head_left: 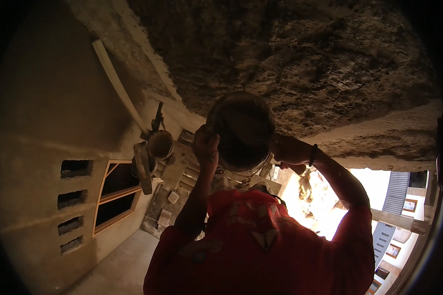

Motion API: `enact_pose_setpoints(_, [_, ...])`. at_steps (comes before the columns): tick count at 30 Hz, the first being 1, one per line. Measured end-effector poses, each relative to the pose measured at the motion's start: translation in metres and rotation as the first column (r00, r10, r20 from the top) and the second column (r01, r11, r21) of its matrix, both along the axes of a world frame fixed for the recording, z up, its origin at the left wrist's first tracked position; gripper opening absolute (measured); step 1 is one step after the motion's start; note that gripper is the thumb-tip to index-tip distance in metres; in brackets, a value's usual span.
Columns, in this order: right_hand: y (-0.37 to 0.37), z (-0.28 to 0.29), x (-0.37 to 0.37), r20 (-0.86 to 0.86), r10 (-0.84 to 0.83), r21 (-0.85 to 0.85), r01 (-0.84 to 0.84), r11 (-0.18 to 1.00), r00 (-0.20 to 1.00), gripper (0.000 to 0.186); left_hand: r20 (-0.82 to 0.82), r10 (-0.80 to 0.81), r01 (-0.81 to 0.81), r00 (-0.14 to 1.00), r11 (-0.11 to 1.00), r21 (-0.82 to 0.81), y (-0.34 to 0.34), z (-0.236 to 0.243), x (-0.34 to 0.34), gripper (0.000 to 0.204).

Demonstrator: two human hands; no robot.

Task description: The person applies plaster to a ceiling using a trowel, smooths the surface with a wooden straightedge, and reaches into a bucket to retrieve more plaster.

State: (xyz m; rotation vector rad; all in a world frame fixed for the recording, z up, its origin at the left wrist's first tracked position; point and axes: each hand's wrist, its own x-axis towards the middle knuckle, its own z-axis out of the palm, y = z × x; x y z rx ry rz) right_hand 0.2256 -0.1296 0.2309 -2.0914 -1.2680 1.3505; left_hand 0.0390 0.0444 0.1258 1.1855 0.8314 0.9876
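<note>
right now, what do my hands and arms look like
Short red sleeves cover the upper arms and leave the forearms bare. The left hand and right hand are ungloved. A dark bracelet, seemingly beaded, circles the right wrist; none shows on the left.

Red short-slvd T-shirt [261, 265] at 6 o'clock: pale print [243, 216] approx. 5–6, light-edged triangular emblem [265, 239] approx. 5, faded print [200, 250] approx. 6–7. Dark neck trim [281, 200], 4–5. R wrist [307, 153], 3 o'clock, w/ dark beaded bracelet [313, 155].

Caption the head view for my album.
Left hand and right hand grip a dark round container between a red shirt and a rough surface.
</note>
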Motion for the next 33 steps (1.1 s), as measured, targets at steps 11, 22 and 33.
enact_pose_setpoints(11, [0.047,-0.042,-0.009,0.743,0.054,0.233,-0.333,0.914,0.667,0.041,-0.087,0.006,0.026,0.996,0.933,0.36,0.008,0.011,0.005,0.031])
enact_pose_setpoints(22, [0.058,-0.002,-0.017,0.761,0.375,-0.152,-0.416,0.897,0.53,0.027,0.09,-0.069,0.067,0.994,0.997,0.03,0.023,0.013,-0.018,0.022])
enact_pose_setpoints(33, [0.013,0.029,-0.031,0.749,0.396,-0.101,-0.5,0.86,0.531,0.018,0.082,-0.214,0.215,0.973,0.977,-0.003,0.034,0.027,-0.008,0.023])
